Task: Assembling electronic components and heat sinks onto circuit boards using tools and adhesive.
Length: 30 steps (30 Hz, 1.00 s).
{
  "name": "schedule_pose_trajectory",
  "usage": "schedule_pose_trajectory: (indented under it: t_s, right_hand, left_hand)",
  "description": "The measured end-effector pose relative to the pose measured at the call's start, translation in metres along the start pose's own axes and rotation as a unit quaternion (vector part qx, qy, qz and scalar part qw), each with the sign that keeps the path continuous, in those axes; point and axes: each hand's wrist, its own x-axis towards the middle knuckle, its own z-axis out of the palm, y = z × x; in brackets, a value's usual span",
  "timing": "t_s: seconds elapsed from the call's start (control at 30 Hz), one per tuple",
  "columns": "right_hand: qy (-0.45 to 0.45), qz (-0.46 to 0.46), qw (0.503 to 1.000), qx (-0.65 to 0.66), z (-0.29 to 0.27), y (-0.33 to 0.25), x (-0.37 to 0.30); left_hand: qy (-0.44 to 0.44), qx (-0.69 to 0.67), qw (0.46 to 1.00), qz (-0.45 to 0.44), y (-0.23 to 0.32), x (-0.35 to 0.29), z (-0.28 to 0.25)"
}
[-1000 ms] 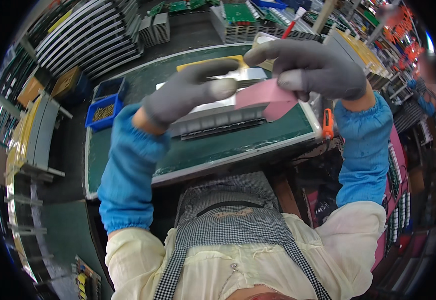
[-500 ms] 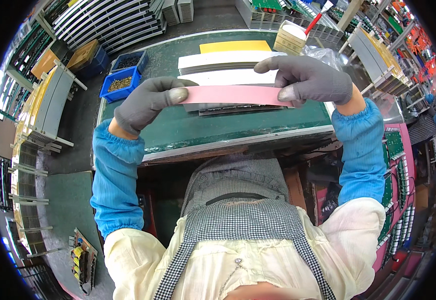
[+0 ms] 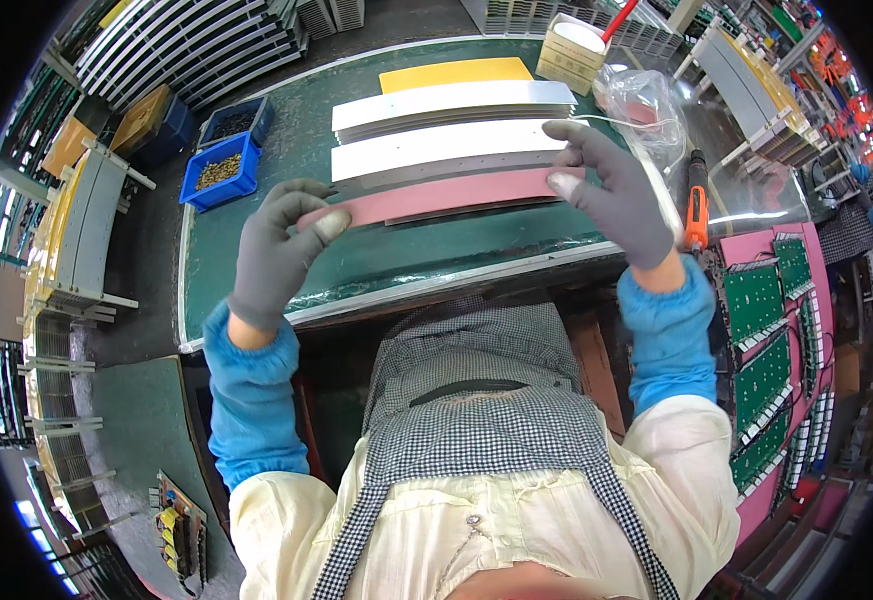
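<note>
Stretched between my two gloved hands is a long pink strip (image 3: 447, 197). My left hand (image 3: 287, 235) pinches its left end between thumb and fingers. At the other end, my right hand (image 3: 612, 190) grips the strip with the thumb on its near face. Just behind the strip lie long white-and-grey metal panels (image 3: 447, 148) on the green bench; the strip hides part of the nearest one, and I cannot tell whether it touches it. A yellow sheet (image 3: 457, 74) lies beyond the panels.
Left of the panels stand a blue bin of small brass-coloured parts (image 3: 221, 175) and a darker bin (image 3: 238, 124). Toward the right are a cardboard box (image 3: 573, 55), a clear plastic bag (image 3: 647, 110) and an orange-and-black power screwdriver (image 3: 697, 205). Green circuit boards (image 3: 757, 305) lie on a pink rack.
Both hands have shifted left with the pink strip, which now tilts, its left end lower and nearer me. The power screwdriver has come into sight beside my right hand.
</note>
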Motion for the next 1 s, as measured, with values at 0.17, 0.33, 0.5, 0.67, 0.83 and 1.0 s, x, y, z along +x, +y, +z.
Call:
schedule_pose_trajectory:
  t_s: [0.17, 0.33, 0.5, 0.67, 0.83, 1.0]
  right_hand:
    - [0.251, -0.067, 0.96, -0.102, 0.031, 0.04, -0.029]
    - [0.375, -0.119, 0.888, -0.239, 0.041, 0.064, -0.019]
    - [0.438, -0.163, 0.819, -0.334, 0.036, 0.075, -0.004]
    - [0.429, -0.147, 0.827, -0.333, 0.032, 0.079, 0.002]
    - [0.422, -0.159, 0.826, -0.339, 0.03, 0.085, 0.007]
    - [0.448, -0.114, 0.827, -0.319, 0.027, 0.09, 0.01]
  left_hand:
    - [0.209, 0.133, 0.967, 0.059, -0.017, -0.02, 0.046]
    - [0.303, 0.177, 0.932, 0.091, -0.018, -0.005, 0.077]
    - [0.367, 0.266, 0.883, 0.125, -0.015, 0.015, 0.09]
    - [0.371, 0.308, 0.868, 0.119, -0.018, 0.022, 0.094]
    - [0.374, 0.321, 0.863, 0.113, -0.021, 0.026, 0.095]
    - [0.395, 0.307, 0.861, 0.091, -0.026, 0.029, 0.096]
